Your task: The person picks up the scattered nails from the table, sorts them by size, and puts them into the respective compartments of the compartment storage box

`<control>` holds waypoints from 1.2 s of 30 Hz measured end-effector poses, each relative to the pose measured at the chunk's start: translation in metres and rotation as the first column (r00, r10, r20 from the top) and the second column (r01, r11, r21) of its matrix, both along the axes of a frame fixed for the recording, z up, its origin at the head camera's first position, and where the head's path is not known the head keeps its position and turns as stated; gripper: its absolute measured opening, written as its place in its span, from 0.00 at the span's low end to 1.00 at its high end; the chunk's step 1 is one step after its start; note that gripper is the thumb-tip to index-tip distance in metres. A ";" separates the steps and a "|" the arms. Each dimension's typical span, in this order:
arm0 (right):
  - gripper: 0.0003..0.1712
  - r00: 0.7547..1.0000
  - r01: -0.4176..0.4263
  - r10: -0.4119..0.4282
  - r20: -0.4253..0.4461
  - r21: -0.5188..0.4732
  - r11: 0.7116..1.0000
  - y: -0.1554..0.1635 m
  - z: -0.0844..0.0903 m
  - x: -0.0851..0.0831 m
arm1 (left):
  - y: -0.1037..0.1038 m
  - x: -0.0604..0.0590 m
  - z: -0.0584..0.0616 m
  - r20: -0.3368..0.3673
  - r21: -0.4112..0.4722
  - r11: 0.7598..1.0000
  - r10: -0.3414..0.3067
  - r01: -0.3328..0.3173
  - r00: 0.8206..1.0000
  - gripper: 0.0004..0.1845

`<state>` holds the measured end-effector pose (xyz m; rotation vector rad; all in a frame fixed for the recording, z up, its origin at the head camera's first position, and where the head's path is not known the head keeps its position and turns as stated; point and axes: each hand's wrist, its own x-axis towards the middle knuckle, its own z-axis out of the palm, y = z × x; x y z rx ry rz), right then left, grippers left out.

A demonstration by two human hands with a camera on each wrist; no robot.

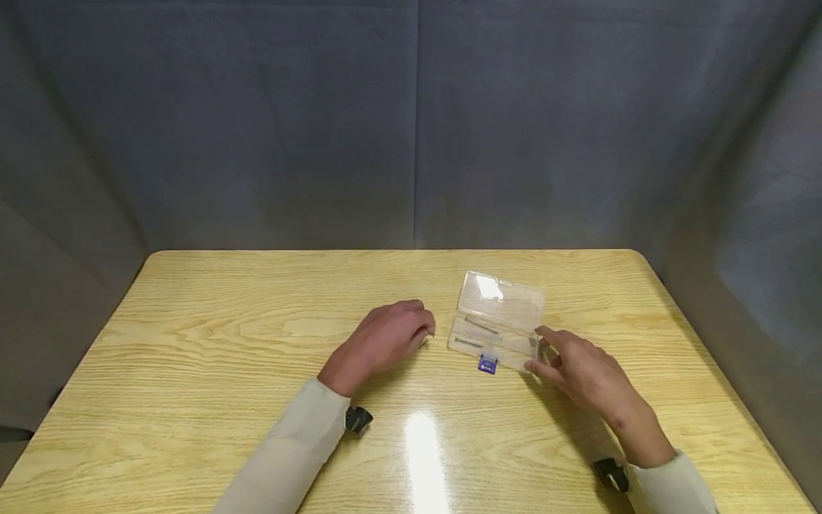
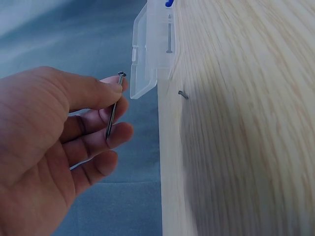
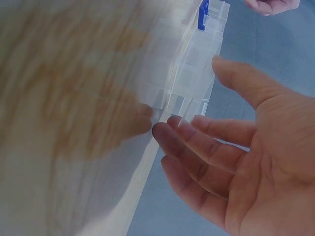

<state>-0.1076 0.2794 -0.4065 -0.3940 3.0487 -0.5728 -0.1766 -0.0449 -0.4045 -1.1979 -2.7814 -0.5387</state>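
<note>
My left hand (image 1: pixel 388 335) is over the table, left of a clear plastic box (image 1: pixel 475 351). Between thumb and fingers it pinches a metal nail (image 2: pixel 114 110), head end up, as the left wrist view shows. A short stretch of another nail (image 2: pixel 183 94) shows on the tabletop beside this hand. The box stands with its lid (image 1: pixel 514 303) folded back, and a blue latch (image 1: pixel 487 364) hangs at its front. Two nails lie in its left part, one (image 1: pixel 480 325) behind the other (image 1: pixel 468 343). My right hand (image 1: pixel 584 371) holds the box's right end, thumb at the front corner, fingers behind.
The wood-grain table (image 1: pixel 225 321) extends to both sides and in front of the box. Dark grey cloth (image 1: pixel 289 128) hangs behind the far edge and along both sides. Each wrist bears a black strap-on device, on the left (image 1: pixel 358 420) and right (image 1: pixel 611 475).
</note>
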 end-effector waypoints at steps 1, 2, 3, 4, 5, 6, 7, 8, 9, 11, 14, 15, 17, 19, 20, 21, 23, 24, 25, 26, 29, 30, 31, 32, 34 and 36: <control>0.36 1.000 0.000 0.000 0.000 0.000 1.000 0.000 0.000 0.000 | 0.001 0.000 0.000 0.001 -0.001 1.000 -0.001 0.001 1.000 0.08; 0.36 1.000 0.000 0.000 0.002 0.000 1.000 0.000 0.000 0.000 | 0.002 0.000 0.000 0.004 -0.001 1.000 -0.002 0.002 1.000 0.08; 0.36 1.000 0.001 -0.001 0.004 -0.001 1.000 0.000 0.000 0.000 | 0.004 0.000 0.000 0.008 -0.003 1.000 -0.005 0.005 1.000 0.08; 0.36 1.000 0.001 -0.001 0.006 -0.001 1.000 0.000 0.000 0.000 | 0.005 0.000 0.000 0.014 -0.003 1.000 -0.008 0.008 1.000 0.08; 0.36 1.000 0.002 -0.002 0.007 -0.001 1.000 0.000 0.000 0.000 | 0.006 0.000 0.000 0.020 -0.003 1.000 -0.010 0.010 1.000 0.08; 0.36 1.000 0.003 -0.003 0.009 0.000 1.000 0.000 0.000 0.000 | 0.007 -0.001 -0.001 0.024 -0.003 1.000 -0.011 0.011 1.000 0.08; 0.36 1.000 0.004 -0.004 0.010 0.000 1.000 -0.001 0.000 0.000 | 0.008 -0.001 -0.001 0.028 -0.002 1.000 -0.013 0.013 1.000 0.08; 0.36 1.000 0.005 -0.005 0.010 -0.001 1.000 -0.001 0.000 0.000 | 0.009 -0.001 -0.001 0.032 0.001 1.000 -0.016 0.016 0.999 0.08; 0.37 1.000 0.006 -0.006 0.010 -0.002 1.000 -0.001 0.000 0.001 | 0.009 -0.001 -0.001 0.033 0.003 1.000 -0.017 0.017 0.999 0.08; 0.37 1.000 0.004 -0.004 0.002 0.000 1.000 0.000 0.001 0.000 | 0.012 -0.002 -0.001 0.026 0.009 1.000 -0.021 0.021 0.999 0.07; 0.36 1.000 0.001 -0.001 -0.007 0.001 1.000 0.001 0.000 0.000 | 0.017 -0.004 0.001 0.018 0.012 1.000 -0.023 0.023 1.000 0.07; 0.36 1.000 0.001 -0.001 -0.007 0.000 1.000 0.001 0.000 -0.001 | 0.019 -0.004 0.001 0.016 0.009 1.000 -0.024 0.024 1.000 0.07; 0.36 1.000 0.002 -0.002 -0.004 0.000 1.000 0.001 0.000 -0.001 | 0.024 -0.005 0.001 0.019 0.004 1.000 -0.030 0.030 0.999 0.07; 0.36 1.000 0.005 -0.005 0.004 0.000 1.000 0.000 -0.001 -0.001 | 0.028 -0.005 0.001 0.026 -0.002 0.999 -0.033 0.033 0.999 0.07; 0.36 1.000 0.006 -0.006 0.006 0.002 1.000 0.000 -0.001 0.000 | 0.030 -0.006 0.001 0.032 -0.003 0.999 -0.037 0.038 0.999 0.07; 0.36 1.000 0.007 -0.007 0.007 0.003 1.000 0.000 -0.001 0.000 | 0.032 -0.006 0.001 0.035 -0.004 0.999 -0.039 0.039 0.999 0.06; 0.36 1.000 0.007 -0.007 0.003 0.007 1.000 0.000 -0.001 0.000 | 0.035 -0.006 0.002 0.048 0.000 0.999 -0.038 0.038 0.998 0.06; 0.36 1.000 0.007 -0.007 0.001 0.009 1.000 0.000 -0.001 0.000 | 0.036 -0.006 0.002 0.054 0.000 0.999 -0.038 0.038 0.998 0.06; 0.36 1.000 0.006 -0.006 -0.002 0.011 1.000 0.000 -0.001 0.000 | 0.037 -0.007 0.002 0.060 -0.001 0.999 -0.038 0.038 0.997 0.06; 0.36 1.000 0.006 -0.006 -0.004 0.010 1.000 0.000 -0.001 0.000 | 0.038 -0.007 0.002 0.064 -0.001 0.999 -0.037 0.038 0.997 0.06; 0.36 1.000 0.001 -0.001 -0.010 0.009 1.000 0.001 -0.001 0.000 | 0.040 -0.007 0.003 0.085 -0.015 0.999 -0.034 0.036 0.996 0.06; 0.36 1.000 0.001 -0.001 -0.011 0.010 1.000 0.000 -0.001 0.000 | 0.041 -0.007 0.002 0.090 -0.021 0.999 -0.034 0.036 0.995 0.06; 0.36 1.000 0.001 -0.001 -0.011 0.010 1.000 0.000 -0.001 0.000 | 0.041 -0.008 0.002 0.091 -0.024 0.999 -0.031 0.033 0.995 0.06; 0.36 1.000 0.000 0.000 -0.010 0.010 1.000 0.000 -0.001 0.000 | 0.042 -0.008 0.002 0.092 -0.026 0.999 -0.030 0.032 0.995 0.06; 0.36 1.000 0.001 -0.001 -0.008 0.009 1.000 0.000 -0.001 0.000 | 0.043 -0.008 0.002 0.089 -0.024 0.999 -0.030 0.033 0.996 0.06; 0.36 1.000 0.003 -0.003 -0.007 0.008 1.000 0.000 -0.001 0.000 | 0.044 -0.008 0.001 0.083 -0.019 0.999 -0.033 0.035 0.996 0.06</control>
